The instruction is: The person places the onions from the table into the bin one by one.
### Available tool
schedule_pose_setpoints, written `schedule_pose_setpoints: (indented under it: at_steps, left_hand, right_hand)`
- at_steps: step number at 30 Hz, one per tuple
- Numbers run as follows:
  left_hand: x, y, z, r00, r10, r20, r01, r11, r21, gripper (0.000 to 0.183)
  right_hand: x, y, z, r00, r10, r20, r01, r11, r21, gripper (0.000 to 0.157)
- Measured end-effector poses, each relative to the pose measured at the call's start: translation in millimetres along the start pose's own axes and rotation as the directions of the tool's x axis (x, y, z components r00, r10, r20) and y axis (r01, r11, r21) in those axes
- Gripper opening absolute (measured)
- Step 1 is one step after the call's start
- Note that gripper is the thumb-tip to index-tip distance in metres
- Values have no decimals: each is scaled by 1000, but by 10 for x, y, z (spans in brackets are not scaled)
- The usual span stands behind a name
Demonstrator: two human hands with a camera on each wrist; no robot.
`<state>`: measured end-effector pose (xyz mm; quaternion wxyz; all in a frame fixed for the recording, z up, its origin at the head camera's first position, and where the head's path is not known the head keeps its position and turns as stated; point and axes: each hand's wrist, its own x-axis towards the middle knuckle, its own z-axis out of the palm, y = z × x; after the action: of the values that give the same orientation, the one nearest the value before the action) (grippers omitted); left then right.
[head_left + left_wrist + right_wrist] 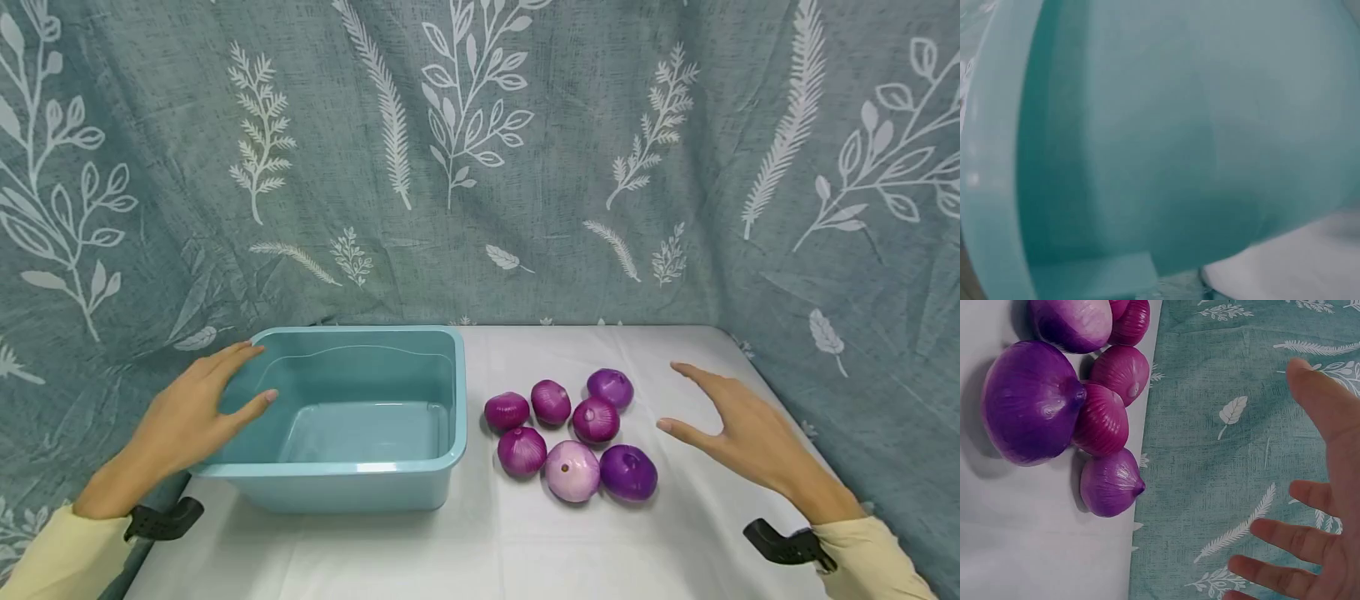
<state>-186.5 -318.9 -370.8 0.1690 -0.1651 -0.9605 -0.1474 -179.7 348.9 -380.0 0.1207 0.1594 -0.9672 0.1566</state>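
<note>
"Beside the wide-spread fingers of the left hand?"

"The turquoise basin."

"And the onions?"

"On the tabletop, left of the wide-spread fingers of the right hand; the right wrist view separates fingers that overlap in the head view."

Seven onions, one tub, two hands, apparently two wrist mounts
</note>
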Motion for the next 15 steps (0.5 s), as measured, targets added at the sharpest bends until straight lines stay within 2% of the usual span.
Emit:
schedule_pose_setpoints:
  at_steps: [3, 5, 10, 15]
  left_hand:
    - [-10, -87, 22, 998, -1, -65, -4, 997, -75, 59]
    - [-16, -141, 31, 997, -21, -76, 11, 991, -135, 54]
    - [-37, -259, 34, 993, -117, 3, 113, 955, -274, 56]
    - [-87, -380, 49, 974, -203, 103, 228, 889, -396, 62]
  right_hand:
    - [-40, -4, 51, 1000, -20, 5, 19, 1000, 13, 80]
    - [-68, -5, 89, 1000, -17, 4, 17, 999, 27, 77]
    - [-130, -1, 172, 999, -20, 50, 17, 999, 52, 74]
    - [-183, 23, 245, 996, -38, 77, 33, 997, 65, 73]
